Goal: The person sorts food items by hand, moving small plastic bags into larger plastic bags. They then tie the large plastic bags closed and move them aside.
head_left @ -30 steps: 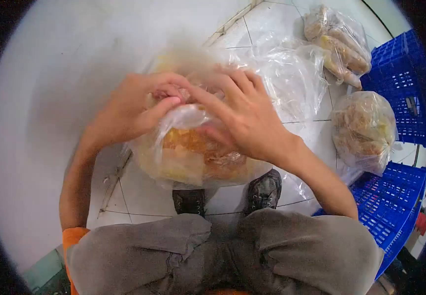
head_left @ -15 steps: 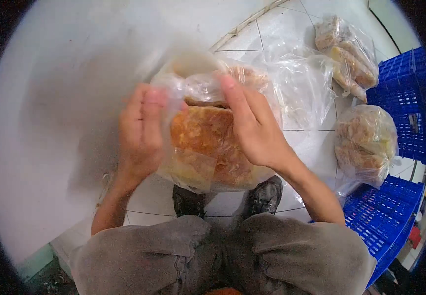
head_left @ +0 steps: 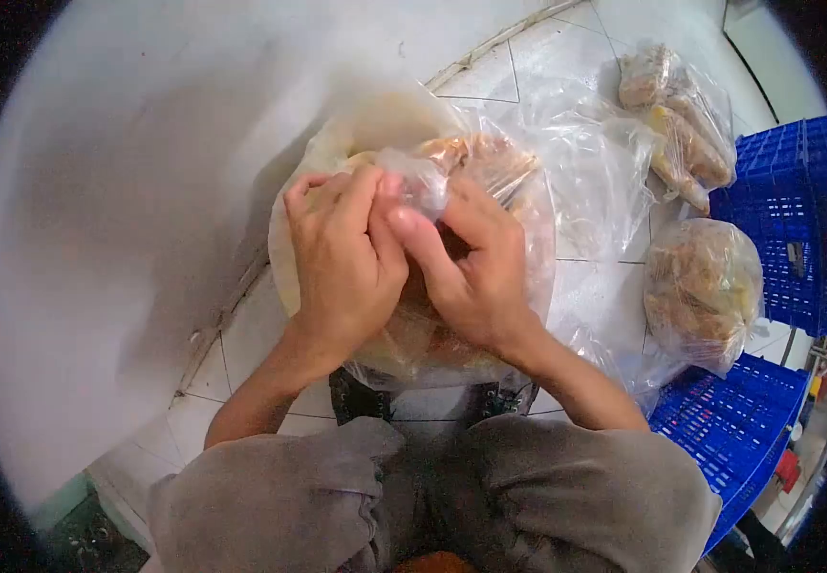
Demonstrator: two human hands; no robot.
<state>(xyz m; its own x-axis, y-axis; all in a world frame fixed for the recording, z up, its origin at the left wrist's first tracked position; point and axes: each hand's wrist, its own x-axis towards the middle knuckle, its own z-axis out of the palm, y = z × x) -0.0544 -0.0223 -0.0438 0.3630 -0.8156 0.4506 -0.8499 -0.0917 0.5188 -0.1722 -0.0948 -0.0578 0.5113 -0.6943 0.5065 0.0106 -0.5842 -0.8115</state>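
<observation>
1. Head cam, only view: L hand [head_left: 342, 244] + R hand [head_left: 478, 263] meet approx. mid-frame, over a big translucent bag [head_left: 285, 234].
2. Fingers: both sets curled in, tips pinching bunched clear plastic [head_left: 420, 181] between them; R thumb nearly touching L fingertips. Some L fingertips tucked out of sight, can't tell exact grip.
3. Bag's location: just in front of the person's knees, partly over the dark shoes [head_left: 361, 393]. Golden-brown food [head_left: 475, 151] shows thru the film; bread, poss., can't confirm. Big bag's rim gapes on the far L side.
4. Why so: hands prob. close together to keep the film gathered in a tight bunch; bag prob. set low betw. the legs for easy two-handed reach.
5. Other stock, R side: rounded filled bag [head_left: 705, 291] just beside the crates, another w/ long pieces [head_left: 686, 119] farther off; prob. kept aside for elbow room. Loose clear film [head_left: 585, 181] lies betw. these and the big bag.
6. Surface: white tile floor [head_left: 612, 304], dark grout lines. No table under the bag, AFAICT.
7. Room: plain white surface, prob. wall [head_left: 165, 220], at L w/ grubby base edge; upper blue crate [head_left: 781, 186] + lower blue crate [head_left: 724, 411], perforated, at R. Grey trousers [head_left: 270, 497] fill bottom.
</observation>
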